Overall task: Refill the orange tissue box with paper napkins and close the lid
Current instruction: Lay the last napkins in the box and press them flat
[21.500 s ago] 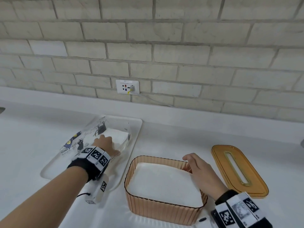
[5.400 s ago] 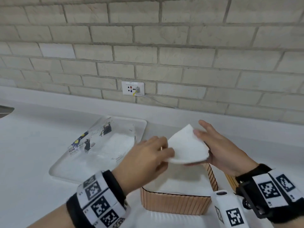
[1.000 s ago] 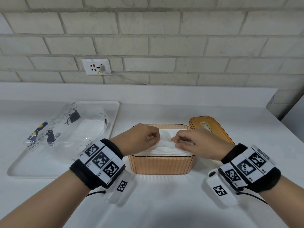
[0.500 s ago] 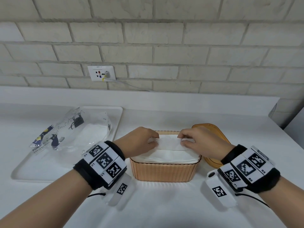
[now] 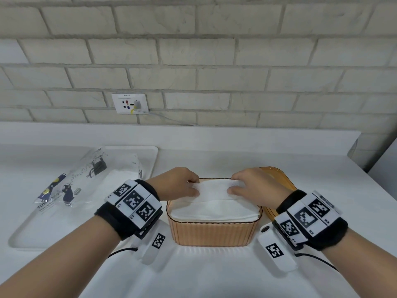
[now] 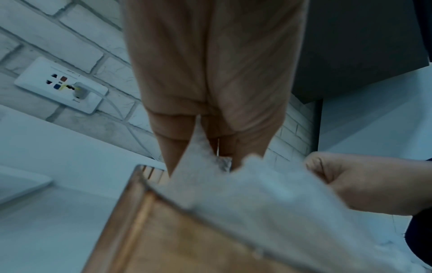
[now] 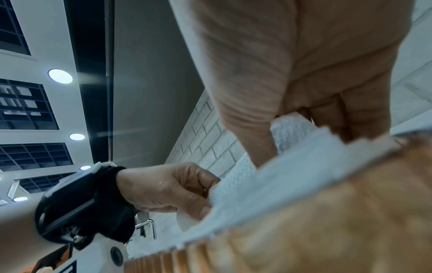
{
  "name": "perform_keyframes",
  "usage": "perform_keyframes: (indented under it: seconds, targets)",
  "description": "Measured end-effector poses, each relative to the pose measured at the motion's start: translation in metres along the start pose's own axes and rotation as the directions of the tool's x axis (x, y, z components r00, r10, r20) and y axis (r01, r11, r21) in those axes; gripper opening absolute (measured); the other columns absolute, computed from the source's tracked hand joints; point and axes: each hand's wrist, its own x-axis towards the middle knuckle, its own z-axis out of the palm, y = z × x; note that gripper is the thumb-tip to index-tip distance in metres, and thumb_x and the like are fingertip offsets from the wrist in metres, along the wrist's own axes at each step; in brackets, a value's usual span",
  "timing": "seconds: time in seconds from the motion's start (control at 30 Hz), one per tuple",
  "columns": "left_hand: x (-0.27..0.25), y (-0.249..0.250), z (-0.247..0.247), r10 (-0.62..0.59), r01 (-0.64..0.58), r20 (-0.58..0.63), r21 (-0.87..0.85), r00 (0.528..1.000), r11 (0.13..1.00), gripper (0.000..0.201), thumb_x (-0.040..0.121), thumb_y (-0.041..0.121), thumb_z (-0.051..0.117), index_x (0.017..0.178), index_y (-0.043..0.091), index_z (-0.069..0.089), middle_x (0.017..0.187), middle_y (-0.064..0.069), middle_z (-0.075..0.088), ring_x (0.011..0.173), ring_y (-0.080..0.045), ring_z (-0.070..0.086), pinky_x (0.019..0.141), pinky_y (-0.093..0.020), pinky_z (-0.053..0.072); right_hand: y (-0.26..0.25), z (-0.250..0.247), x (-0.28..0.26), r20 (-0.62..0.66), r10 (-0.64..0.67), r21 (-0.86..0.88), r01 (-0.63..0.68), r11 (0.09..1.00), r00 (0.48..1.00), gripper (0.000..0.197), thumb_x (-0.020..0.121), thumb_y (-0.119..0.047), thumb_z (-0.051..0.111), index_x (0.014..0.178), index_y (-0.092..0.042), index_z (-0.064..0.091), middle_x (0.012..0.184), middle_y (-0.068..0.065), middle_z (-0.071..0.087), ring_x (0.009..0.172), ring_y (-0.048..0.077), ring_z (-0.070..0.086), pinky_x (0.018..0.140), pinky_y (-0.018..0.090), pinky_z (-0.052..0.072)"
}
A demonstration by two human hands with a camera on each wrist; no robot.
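Observation:
The ribbed orange tissue box (image 5: pixel 212 233) stands open at the centre of the white counter, filled to the rim with a stack of white paper napkins (image 5: pixel 214 208). Both hands are over its far half and pinch the top napkin (image 5: pixel 211 187), lifting its fold a little above the stack. My left hand (image 5: pixel 180 183) pinches the left end, my right hand (image 5: pixel 250 187) the right end. In the wrist views the left hand's fingers (image 6: pixel 177 146) and the right hand's fingers (image 7: pixel 264 144) grip the napkin's edge. The orange lid (image 5: pixel 277 179) lies behind the right hand, mostly hidden.
A white tray (image 5: pixel 25 235) at the left holds a clear printed napkin wrapper (image 5: pixel 71 186) with some napkins inside. A wall socket (image 5: pixel 130 103) with a plugged cable sits on the brick wall. The counter's right edge falls away at the far right.
The hands have moved apart along the top napkin and raised its fold slightly. The view has tilted down a little, so the box sits lower and nearer.

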Motion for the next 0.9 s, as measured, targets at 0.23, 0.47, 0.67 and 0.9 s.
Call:
perform_keyframes:
  seconds: [0.23,0.47,0.67,0.9]
  targets:
    - [0.004,-0.005,-0.002,-0.014,0.015,0.015,-0.054,1.0,0.998,0.014,0.092,0.02,0.059,0.093,0.007,0.064,0.073,0.003,0.05,0.073,-0.015,0.047,0.069,-0.026,0.036,-0.001,-0.009,0.003,0.087,0.04,0.019,-0.041,0.999,0.995,0.04,0.093,-0.032,0.053,0.093,0.007,0.062,0.071,0.007,0.05,0.058,0.014,0.041,0.05,0.023,0.026]
    - [0.005,-0.011,0.007,0.032,-0.04,-0.102,-0.072,0.994,0.997,0.019,0.09,0.014,0.061,0.102,-0.001,0.064,0.085,-0.01,0.059,0.08,-0.017,0.05,0.066,-0.022,0.035,0.0,0.002,0.006,-0.073,-0.024,-0.019,0.023,1.0,0.997,0.014,0.088,-0.022,0.06,0.096,-0.011,0.062,0.083,0.004,0.061,0.062,0.011,0.045,0.054,0.023,0.032]
    - [-0.006,-0.023,0.022,0.303,-0.297,-0.243,0.06,0.922,0.953,0.006,0.085,-0.001,0.061,0.089,0.0,0.066,0.091,-0.003,0.055,0.079,-0.023,0.058,0.074,-0.023,0.043,0.011,0.014,-0.001,-0.165,-0.146,-0.109,0.129,0.986,0.975,0.005,0.089,-0.02,0.059,0.089,-0.017,0.063,0.057,-0.017,0.042,0.061,0.005,0.041,0.051,0.012,0.025]
    - [-0.017,-0.04,0.035,0.446,-0.406,-0.301,0.188,0.843,0.894,0.007,0.085,0.001,0.059,0.08,0.005,0.056,0.09,-0.003,0.053,0.069,-0.021,0.056,0.064,-0.033,0.05,0.023,0.029,-0.011,-0.199,-0.308,-0.21,0.266,0.941,0.93,0.009,0.086,-0.013,0.062,0.079,-0.017,0.067,0.076,-0.003,0.067,0.07,0.017,0.062,0.059,0.03,0.05]
